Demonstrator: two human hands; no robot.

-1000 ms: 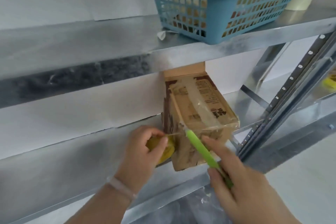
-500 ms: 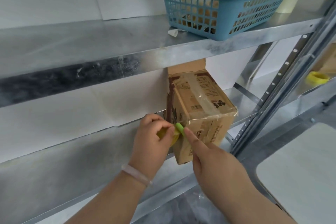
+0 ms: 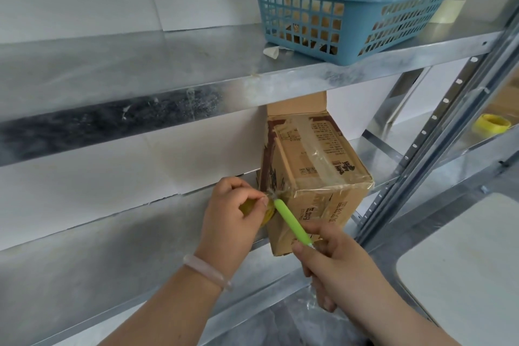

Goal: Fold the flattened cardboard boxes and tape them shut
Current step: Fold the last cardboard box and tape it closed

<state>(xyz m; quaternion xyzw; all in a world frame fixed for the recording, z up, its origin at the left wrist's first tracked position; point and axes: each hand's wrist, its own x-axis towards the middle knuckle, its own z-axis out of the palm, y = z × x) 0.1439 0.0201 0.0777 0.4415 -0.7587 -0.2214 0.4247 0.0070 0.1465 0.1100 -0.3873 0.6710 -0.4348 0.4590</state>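
A printed brown cardboard box (image 3: 314,166) stands folded on the lower metal shelf (image 3: 118,255), with clear tape across its top and front. My left hand (image 3: 233,213) grips a yellow tape roll (image 3: 254,209) against the box's left corner, and a strip of clear tape is stretched from the roll to the box. My right hand (image 3: 331,264) holds a green-handled cutter (image 3: 292,223), its tip at the tape beside my left thumb. The roll is mostly hidden by my fingers.
A blue plastic basket (image 3: 345,19) holding scraps sits on the upper shelf (image 3: 168,64). A slotted steel upright (image 3: 438,132) runs right of the box. Another yellow tape roll (image 3: 491,124) lies on the neighbouring shelf. A white tabletop (image 3: 466,270) is at lower right.
My right hand has drawn back toward me, so more of the green cutter shows, with its tip staying at the tape. My left hand keeps the roll at the box corner.
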